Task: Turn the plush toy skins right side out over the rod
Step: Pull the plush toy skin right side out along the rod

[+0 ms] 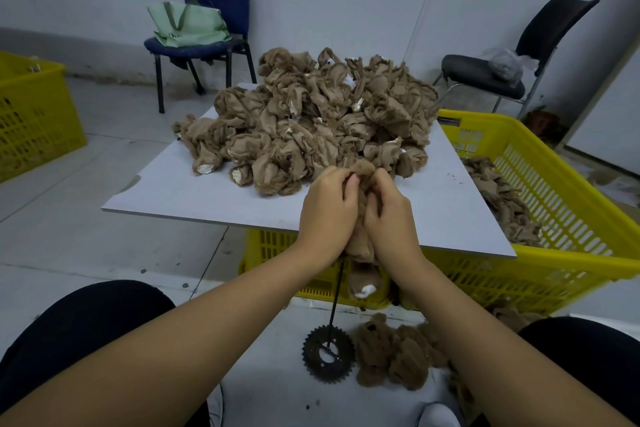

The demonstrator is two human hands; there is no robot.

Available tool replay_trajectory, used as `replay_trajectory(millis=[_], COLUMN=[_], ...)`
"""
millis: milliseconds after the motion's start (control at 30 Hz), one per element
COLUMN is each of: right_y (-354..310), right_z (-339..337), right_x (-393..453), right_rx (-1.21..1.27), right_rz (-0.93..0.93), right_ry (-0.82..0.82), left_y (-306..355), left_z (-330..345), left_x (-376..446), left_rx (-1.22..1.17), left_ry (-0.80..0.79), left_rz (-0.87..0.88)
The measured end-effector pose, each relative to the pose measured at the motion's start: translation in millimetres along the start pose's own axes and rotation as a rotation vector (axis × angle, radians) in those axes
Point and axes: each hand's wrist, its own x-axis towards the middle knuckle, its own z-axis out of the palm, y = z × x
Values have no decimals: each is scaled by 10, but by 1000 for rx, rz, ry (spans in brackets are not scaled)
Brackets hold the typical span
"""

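A brown plush skin [362, 246] sits over a thin black rod [337, 291] that rises from a toothed black gear base [328, 354] on the floor. My left hand [329, 211] grips the skin's left side, thumb near its top. On the right side my right hand [389, 218] grips it too. A fuzzy limb with a white tip [365, 284] hangs below my hands. The rod's upper part is hidden inside the skin. A large heap of inside-out brown skins [311, 118] lies on the grey board [194, 191].
Fluffy turned skins [394, 350] lie on the floor right of the gear. A yellow crate [561, 218] under and right of the board holds more skins. Another yellow crate [31, 114] stands far left. A blue chair [207, 38] and a black chair [502, 62] stand behind. My knees frame the bottom.
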Motion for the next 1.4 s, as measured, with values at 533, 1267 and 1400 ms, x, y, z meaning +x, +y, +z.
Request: replay_trajectory(millis=[533, 1267, 1400], right_y=[62, -69, -3], right_z=[51, -27, -12], right_x=[10, 117, 76], right_rx=[31, 136, 76], right_rz=[73, 116, 127], right_ry=[4, 4, -35], left_y=[-67, 148, 9], left_z=[59, -32, 15], left_x=[-32, 200, 112], left_rx=[43, 129, 42], left_ry=[-27, -70, -118], left_rz=[105, 107, 88])
